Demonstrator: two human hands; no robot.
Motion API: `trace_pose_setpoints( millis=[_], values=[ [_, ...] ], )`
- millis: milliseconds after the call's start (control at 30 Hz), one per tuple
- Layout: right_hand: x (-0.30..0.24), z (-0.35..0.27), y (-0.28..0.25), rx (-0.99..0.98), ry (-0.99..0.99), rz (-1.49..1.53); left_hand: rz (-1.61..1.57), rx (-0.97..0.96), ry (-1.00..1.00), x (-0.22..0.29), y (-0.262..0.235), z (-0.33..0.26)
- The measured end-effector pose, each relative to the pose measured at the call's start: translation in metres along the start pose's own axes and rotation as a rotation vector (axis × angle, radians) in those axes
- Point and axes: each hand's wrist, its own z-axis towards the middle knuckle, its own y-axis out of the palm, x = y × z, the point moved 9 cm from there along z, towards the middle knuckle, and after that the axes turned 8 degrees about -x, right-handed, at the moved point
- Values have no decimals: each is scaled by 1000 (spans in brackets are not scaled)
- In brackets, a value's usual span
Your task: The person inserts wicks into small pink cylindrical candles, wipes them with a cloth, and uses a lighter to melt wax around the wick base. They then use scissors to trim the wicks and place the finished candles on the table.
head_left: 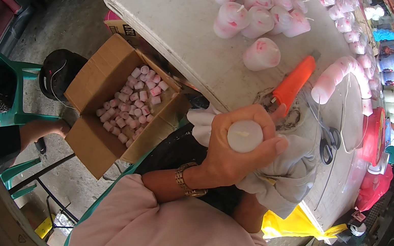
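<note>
Wiping 1 white candle in my left hand, at the near edge of the tabletop.

My left hand [233, 154] is clamped around a white candle [245, 135], wick end facing up, held just in front of the tabletop [182, 23]. Under and behind the candle lies a grey-white cloth [287, 173]; my right hand is hidden beneath it, so I cannot tell how its grip stands. Just beyond the candle an orange utility knife [293, 84] lies on the tabletop, with scissors [329, 141] to the right of it. Farther back, a cluster of pink-and-white candles [260, 14] stands there already, by my judgement finished. Left of the candle, down on the ground, an open cardboard box [105, 85] holds many small pink-and-white candles [133, 102], so a good deal looks left to handle.
</note>
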Motion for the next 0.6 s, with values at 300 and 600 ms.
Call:
trace_pose_setpoints(
  millis=[300,600],
  values=[
    [-2,3,-2,8,-8,-12,16,-40,-88,-1,2,2],
    [-8,6,-7,12,-35,-43,51,-98,-166,-2,2,5]
  ],
)
